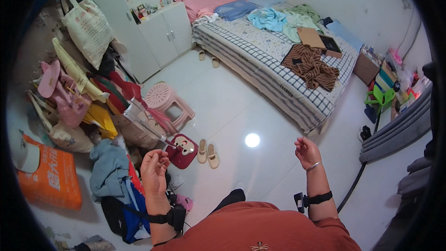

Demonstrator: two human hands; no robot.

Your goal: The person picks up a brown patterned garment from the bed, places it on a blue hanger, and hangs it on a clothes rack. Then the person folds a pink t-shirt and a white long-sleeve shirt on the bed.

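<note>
My left hand [155, 167] is raised palm inward, its fingers loosely bent and nothing visible in it. In the picture it lies beside a dark red square mat-like thing [183, 151] with a cartoon face, and near a blue-grey garment [109, 169]. My right hand [306, 152] is raised over the floor below the near corner of the bed [272, 72]. Its fingers curl loosely, apart and holding nothing; a silver bracelet circles the wrist. Both forearms wear black straps with small devices.
Bags, including a cream tote [88, 30] and an orange bag [53, 174], crowd the left wall. A pink stool [162, 95] and beige shoes [212, 157] stand on the floor. A brown striped garment [312, 67] lies on the bed. A grey curtain [395, 137] hangs right.
</note>
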